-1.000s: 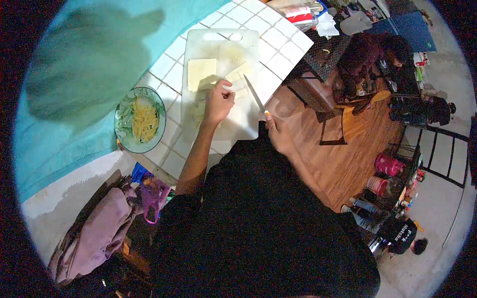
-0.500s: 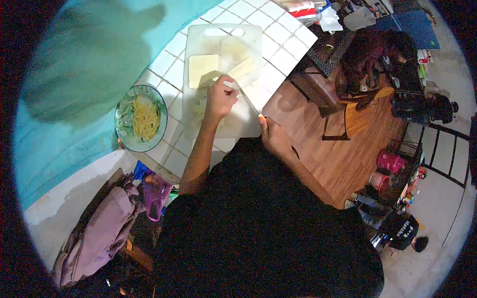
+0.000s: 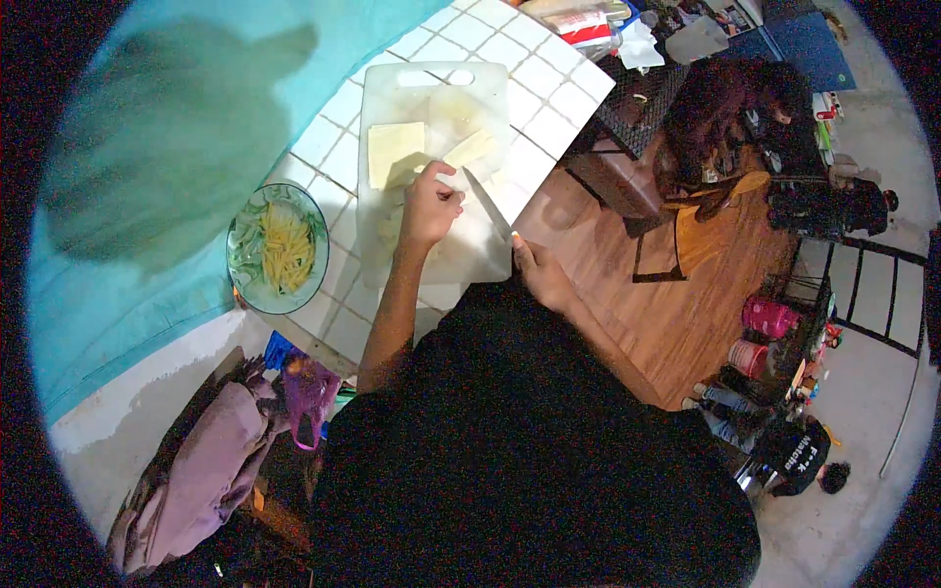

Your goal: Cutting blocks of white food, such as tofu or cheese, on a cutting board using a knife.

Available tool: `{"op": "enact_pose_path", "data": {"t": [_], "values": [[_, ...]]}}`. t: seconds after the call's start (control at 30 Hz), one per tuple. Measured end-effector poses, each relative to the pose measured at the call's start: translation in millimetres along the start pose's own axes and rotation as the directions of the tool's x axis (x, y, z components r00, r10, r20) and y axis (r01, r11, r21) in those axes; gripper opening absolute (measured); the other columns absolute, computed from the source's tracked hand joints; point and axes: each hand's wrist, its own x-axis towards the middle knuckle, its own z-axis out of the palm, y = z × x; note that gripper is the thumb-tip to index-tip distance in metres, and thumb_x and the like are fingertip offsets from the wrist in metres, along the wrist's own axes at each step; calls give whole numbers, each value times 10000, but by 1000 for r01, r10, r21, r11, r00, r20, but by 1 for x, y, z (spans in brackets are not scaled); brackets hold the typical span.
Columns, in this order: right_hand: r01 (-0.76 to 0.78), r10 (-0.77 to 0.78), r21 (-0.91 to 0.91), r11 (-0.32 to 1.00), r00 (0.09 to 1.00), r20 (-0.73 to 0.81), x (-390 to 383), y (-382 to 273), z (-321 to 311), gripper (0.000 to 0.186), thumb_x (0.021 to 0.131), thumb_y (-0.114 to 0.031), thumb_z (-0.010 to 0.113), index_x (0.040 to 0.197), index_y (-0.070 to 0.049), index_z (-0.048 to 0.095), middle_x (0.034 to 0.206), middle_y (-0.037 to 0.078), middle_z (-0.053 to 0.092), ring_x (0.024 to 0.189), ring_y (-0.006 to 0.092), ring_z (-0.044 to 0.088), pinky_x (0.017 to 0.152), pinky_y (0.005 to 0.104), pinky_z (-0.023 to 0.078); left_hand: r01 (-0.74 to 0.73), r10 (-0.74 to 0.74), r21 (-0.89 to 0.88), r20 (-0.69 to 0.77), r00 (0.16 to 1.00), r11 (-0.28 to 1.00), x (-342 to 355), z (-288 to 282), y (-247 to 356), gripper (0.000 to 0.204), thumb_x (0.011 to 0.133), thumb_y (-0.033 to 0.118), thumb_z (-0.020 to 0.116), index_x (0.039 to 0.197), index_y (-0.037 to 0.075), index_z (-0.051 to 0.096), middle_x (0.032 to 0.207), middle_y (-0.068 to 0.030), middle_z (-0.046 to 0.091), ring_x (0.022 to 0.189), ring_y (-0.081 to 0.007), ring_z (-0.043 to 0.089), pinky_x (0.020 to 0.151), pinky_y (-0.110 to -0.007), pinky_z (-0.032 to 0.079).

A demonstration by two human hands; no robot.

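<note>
Narrow pale yellow slice lies on the white cutting board in the upper middle of the frame, its long axis running from lower left to upper right. It sits just above and right of the person's left hand, the nearer of the two, which is curled; whether it grips anything cannot be told. The right hand, farther toward lower right, is closed around the handle of a knife whose blade slants up-left, toward the slice's lower end
</note>
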Motion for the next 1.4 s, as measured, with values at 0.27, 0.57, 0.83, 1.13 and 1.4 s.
{"op": "enact_pose_path", "data": {"t": [0.27,0.57,0.83,1.13,1.4], "values": [[35,-12,169,985,991,-134,0,12,-15,581,1043,-481,427,927,58,611,742,127,584,728,220,550,729,398,467,-141,216,397,-151,965,907,-37,-26,2,221,820,26,697,1029,23,624,826,-152,701,782,-247,698,699,-370,535],[29,15,201,979,976,-216,-6,14,-19,545,1042,-464,456,856,31,591,690,27,513,664,146,476,611,318,411,2,189,700,-195,962,714,-57,-36,10,137,819,145,709,944,90,719,962,-128,654,951,-331,640,810,-437,518],[13,57,416,909,986,-158,-8,18,-23,513,1036,-472,469,759,-51,560,632,-9,468,569,94,426,516,290,352,-283,468,718,-67,881,636,-24,14,24,195,829,190,709,977,63,711,1015,-122,626,1028,-325,587,882,-448,483],[-46,130,595,802,987,-99,-14,27,-30,433,1041,-507,409,844,-132,502,589,-55,379,433,60,310,386,240,242,-329,495,746,-1,869,579,-13,41,24,122,839,187,704,882,73,716,1001,-99,617,1014,-323,589,812,-473,503],[-112,208,669,735,976,-65,-17,23,-32,445,1026,-540,417,867,-135,508,595,-40,400,419,71,308,376,252,241,-383,466,639,43,884,667,-10,38,15,100,843,155,698,876,60,710,948,-92,625,966,-325,596,824,-462,491]]}}
